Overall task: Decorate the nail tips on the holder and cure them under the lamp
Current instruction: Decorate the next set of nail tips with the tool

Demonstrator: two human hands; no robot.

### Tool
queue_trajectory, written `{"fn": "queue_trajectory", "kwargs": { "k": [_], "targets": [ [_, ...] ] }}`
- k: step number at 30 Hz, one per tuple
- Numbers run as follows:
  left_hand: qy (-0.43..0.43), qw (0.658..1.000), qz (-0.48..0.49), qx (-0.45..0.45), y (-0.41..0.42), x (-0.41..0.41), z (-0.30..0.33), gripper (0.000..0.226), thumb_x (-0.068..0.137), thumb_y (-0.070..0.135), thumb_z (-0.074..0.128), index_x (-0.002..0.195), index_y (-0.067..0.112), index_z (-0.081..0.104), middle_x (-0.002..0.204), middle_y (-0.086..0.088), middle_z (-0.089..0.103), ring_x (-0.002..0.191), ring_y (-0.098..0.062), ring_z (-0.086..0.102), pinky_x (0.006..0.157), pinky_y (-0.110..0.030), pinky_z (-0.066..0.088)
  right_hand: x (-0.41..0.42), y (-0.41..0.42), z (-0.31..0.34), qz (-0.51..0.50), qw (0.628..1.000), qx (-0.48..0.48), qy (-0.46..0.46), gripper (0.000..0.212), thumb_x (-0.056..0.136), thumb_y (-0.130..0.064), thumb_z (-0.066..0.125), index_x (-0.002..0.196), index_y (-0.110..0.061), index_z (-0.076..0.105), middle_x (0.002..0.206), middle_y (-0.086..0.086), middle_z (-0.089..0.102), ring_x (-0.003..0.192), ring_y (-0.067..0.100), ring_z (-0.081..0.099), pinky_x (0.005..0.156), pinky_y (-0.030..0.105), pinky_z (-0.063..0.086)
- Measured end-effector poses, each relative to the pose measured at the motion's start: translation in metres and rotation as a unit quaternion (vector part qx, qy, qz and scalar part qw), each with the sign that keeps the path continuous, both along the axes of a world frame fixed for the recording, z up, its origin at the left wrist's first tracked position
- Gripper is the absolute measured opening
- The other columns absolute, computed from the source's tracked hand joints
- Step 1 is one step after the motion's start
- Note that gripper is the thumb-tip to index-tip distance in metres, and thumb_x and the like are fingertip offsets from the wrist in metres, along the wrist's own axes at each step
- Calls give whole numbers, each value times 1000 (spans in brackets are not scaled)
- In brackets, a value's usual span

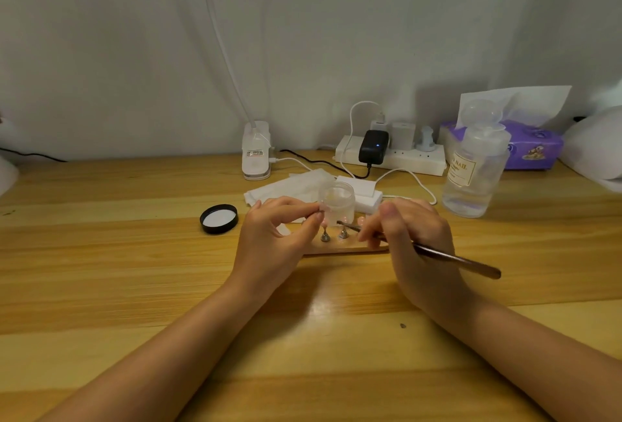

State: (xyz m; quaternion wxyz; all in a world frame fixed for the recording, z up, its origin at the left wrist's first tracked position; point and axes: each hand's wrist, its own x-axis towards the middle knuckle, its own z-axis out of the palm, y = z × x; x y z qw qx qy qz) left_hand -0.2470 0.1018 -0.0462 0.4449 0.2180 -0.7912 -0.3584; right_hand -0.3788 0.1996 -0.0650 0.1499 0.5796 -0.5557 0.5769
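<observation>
Head view: nail tips (360, 220) on metal pegs of the holder (340, 248), surface centre, twelve o'clock of both hands. Left hand (273, 236) pinching one tip (321, 209); right hand (409, 240) clamped on the brush (454, 258). Probably light, thin, easily dislodged; best pinched by the side edges.

Surface (101, 253): pale wood, plank grain running left to right, butted against a grey-white backdrop. Small dark speck (403, 325) on the near part.

Resting on it:
- wooden holder base (340, 248), centre, with small metal stands upright on it
- black lid (219, 218), upturned, left of the holder
- clear jar (337, 203) just behind the holder
- white wipes (289, 186) and white block (361, 192) behind the jar
- white clip lamp base (256, 155) at the back edge
- white power strip (390, 157), black adapter plugged in
- clear pump bottle (474, 169), right
- purple tissue pack (535, 145), far right rear
</observation>
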Motion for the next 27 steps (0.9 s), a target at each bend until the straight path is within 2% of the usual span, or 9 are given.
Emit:
{"fn": "queue_trajectory", "kwargs": {
  "k": [2, 6, 9, 13, 18, 20, 23, 25, 27],
  "targets": [
    [3, 1000, 0, 1, 0, 0, 0, 19, 79, 11, 69, 90, 26, 67, 82, 15, 64, 89, -12, 61, 93, -55, 39, 0, 0, 2, 5, 1000, 1, 0, 42, 95, -29, 31, 65, -21, 60, 58, -8, 56, 62, 6, 54, 73, 32, 41],
    [1, 1000, -1, -5, 0, 0, 0, 19, 78, 9, 69, 90, 24, 68, 80, 14, 64, 87, -10, 60, 93, -55, 38, 3, -4, 3, 1, 997, 25, 67, 52, 97, -39, 29, 75, -12, 67, 75, -15, 57, 70, 9, 56, 70, 34, 42],
    [-1, 1000, -1, -2, 0, 0, -1, 19, 78, 9, 69, 91, 24, 68, 81, 15, 64, 88, -8, 60, 94, -55, 38, 2, -2, 1, 9, 999, 26, 25, 50, 97, -42, 29, 70, -19, 64, 68, -16, 57, 67, 2, 55, 73, 32, 42],
    [-4, 1000, -3, 0, 0, 0, 0, 20, 79, 10, 69, 92, 26, 67, 82, 19, 62, 90, -4, 59, 95, -54, 38, 1, 1, 3, 23, 999, 1, -28, 37, 96, -31, 31, 68, -33, 56, 59, -9, 57, 64, 6, 56, 70, 35, 44],
    [-9, 1000, -4, -9, -2, -1, -2, 17, 78, 11, 69, 91, 21, 70, 84, 11, 66, 90, -10, 60, 95, -55, 37, 4, -4, 4, 16, 998, 32, 43, 48, 97, -42, 26, 79, -20, 65, 74, -12, 60, 71, 6, 56, 72, 31, 42],
    [-11, 1000, -4, -7, -3, -1, -3, 18, 78, 11, 70, 92, 21, 70, 86, 8, 67, 91, -11, 60, 94, -54, 38, 3, -2, 2, 26, 999, 31, 16, 51, 97, -44, 27, 72, -20, 64, 66, -9, 61, 68, 3, 55, 75, 28, 41],
    [-11, 1000, -7, -9, -4, -1, -4, 20, 77, 11, 70, 92, 24, 70, 87, 8, 69, 92, -12, 61, 95, -55, 37, 2, 2, 3, 43, 998, 3, -40, 38, 96, -34, 31, 67, -31, 56, 58, -9, 57, 63, 2, 55, 73, 28, 41],
    [-9, 1000, -8, -12, -5, -1, -5, 20, 77, 10, 70, 90, 25, 70, 87, 9, 69, 92, -12, 62, 95, -56, 37, 4, 2, 5, 43, 998, 2, -40, 35, 95, -28, 31, 71, -31, 56, 64, -12, 58, 66, 3, 55, 70, 34, 44],
    [-6, 1000, -8, -14, -5, -1, -5, 24, 77, 8, 70, 88, 30, 69, 87, 12, 68, 93, -13, 62, 96, -57, 36, 6, -1, 6, 40, 999, 21, -18, 38, 96, -37, 30, 75, -24, 59, 71, -18, 57, 71, 3, 55, 69, 35, 45]
  ]
}}
